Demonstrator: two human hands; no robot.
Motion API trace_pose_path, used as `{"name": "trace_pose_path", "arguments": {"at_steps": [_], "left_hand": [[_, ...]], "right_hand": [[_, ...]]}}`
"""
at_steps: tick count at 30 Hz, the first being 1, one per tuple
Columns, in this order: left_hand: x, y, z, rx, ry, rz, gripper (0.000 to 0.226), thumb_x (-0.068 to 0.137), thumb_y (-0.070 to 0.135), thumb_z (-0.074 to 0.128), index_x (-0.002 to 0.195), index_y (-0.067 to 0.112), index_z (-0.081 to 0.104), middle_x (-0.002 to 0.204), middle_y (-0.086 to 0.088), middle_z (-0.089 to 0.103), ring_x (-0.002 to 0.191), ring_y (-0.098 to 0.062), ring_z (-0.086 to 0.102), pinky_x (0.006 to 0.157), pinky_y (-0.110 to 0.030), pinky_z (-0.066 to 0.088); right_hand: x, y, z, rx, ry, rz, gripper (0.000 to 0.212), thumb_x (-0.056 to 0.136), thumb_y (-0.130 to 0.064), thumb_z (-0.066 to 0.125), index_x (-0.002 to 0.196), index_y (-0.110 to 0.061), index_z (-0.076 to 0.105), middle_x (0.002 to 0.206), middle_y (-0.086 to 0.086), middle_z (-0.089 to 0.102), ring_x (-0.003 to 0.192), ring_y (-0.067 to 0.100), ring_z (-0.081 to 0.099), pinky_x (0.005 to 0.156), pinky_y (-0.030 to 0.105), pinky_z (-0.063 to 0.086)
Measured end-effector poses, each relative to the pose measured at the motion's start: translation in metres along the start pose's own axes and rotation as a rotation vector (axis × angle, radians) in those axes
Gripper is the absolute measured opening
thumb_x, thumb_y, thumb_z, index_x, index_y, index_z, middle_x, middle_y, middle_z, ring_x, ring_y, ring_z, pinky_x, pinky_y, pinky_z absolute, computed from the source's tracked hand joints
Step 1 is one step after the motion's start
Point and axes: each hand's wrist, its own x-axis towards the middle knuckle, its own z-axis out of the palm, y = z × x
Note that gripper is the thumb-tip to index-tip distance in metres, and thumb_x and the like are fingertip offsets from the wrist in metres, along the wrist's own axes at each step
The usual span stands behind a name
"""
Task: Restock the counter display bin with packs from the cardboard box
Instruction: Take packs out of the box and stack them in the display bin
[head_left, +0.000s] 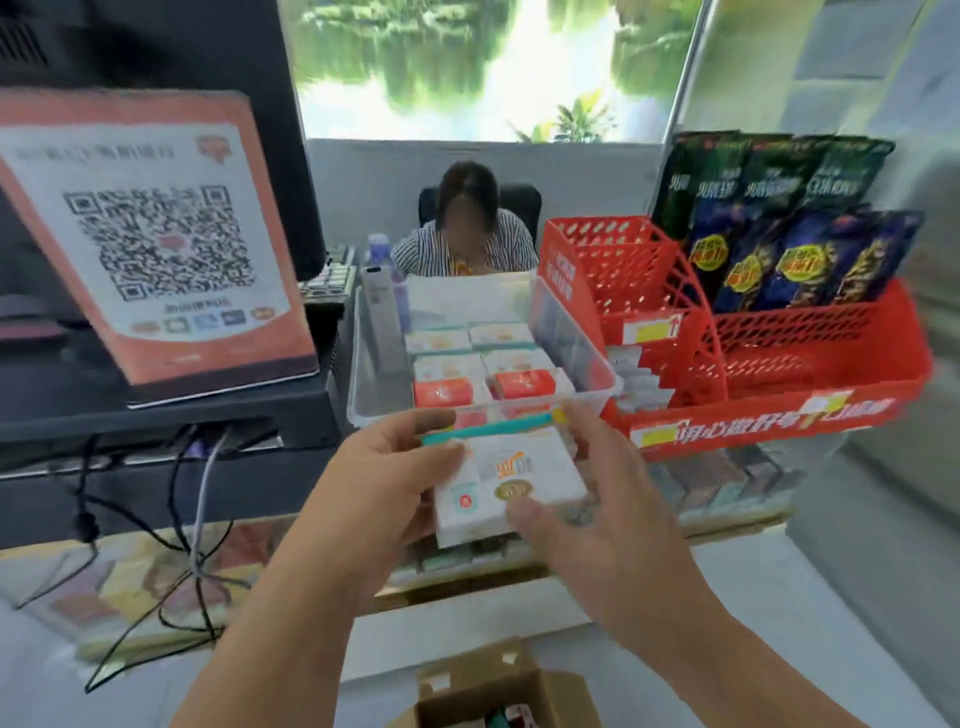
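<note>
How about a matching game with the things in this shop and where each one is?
Things:
1. white pack
2. QR code sign
3. cardboard box
4. dark snack packets

Places:
A. standing in the red basket
B. far left, on the black stand
C. held between the left hand and right hand
D. bottom edge, below both hands

Pairs: 1-C, 2-B, 3-D, 4-A

A shop's checkout counter: up and left of the left grip, an orange-bordered white QR payment sign fronts a black till screen. Beyond the white cardboard pack both grips hold sits a clear plastic display bin of similar packs; past the right grip, a red plastic mesh rack with yellow price labels carries dark foil snack packets.
</note>
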Motion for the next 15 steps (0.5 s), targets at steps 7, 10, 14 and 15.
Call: {"name": "trace_pose_path", "arguments": {"at_steps": [7,10,14,15], "left_hand": [[0.032,0.023,0.033,0.110,0.036,0.032,0.024,0.093,0.005,0.058,0.114,0.014,0.065,0.093,-0.010,0.074,0.067,-0.017,0.070,0.054,-0.030,0.055],[0.048,0.031,0.051,0.154,0.077,0.042,0.023,0.093,0.006,0.058,0.113,0.016,0.066,0.084,-0.006,0.073,0.062,-0.014,0.066,0.050,-0.025,0.051],[0.073,0.038,0.062,0.217,0.132,0.065,0.025,0.097,0.010,0.054,0.119,0.018,0.063,0.089,-0.010,0.065,0.079,-0.025,0.055,0.066,-0.034,0.049],[0.079,0.038,0.062,0.240,0.157,0.084,0.027,0.097,0.012,0.055,0.122,0.019,0.062,0.091,-0.008,0.064,0.080,-0.024,0.056,0.070,-0.037,0.050]], "right_hand": [[0.049,0.014,-0.016,-0.867,0.126,-0.773,0.050,0.085,-0.027,0.069,0.131,-0.011,0.058,0.130,0.010,0.062,0.121,0.030,0.057,0.093,0.047,0.047],[0.074,0.030,-0.026,-0.910,0.123,-0.834,0.047,0.089,-0.016,0.060,0.135,-0.007,0.055,0.130,0.017,0.062,0.118,0.035,0.060,0.093,0.050,0.050],[0.112,0.047,-0.032,-0.902,0.094,-0.859,0.044,0.087,-0.007,0.061,0.131,-0.002,0.057,0.125,0.022,0.063,0.115,0.038,0.062,0.091,0.051,0.054],[0.123,0.049,-0.031,-0.903,0.077,-0.844,0.045,0.085,-0.009,0.067,0.128,-0.002,0.059,0.122,0.021,0.065,0.113,0.037,0.064,0.090,0.050,0.055]]}}
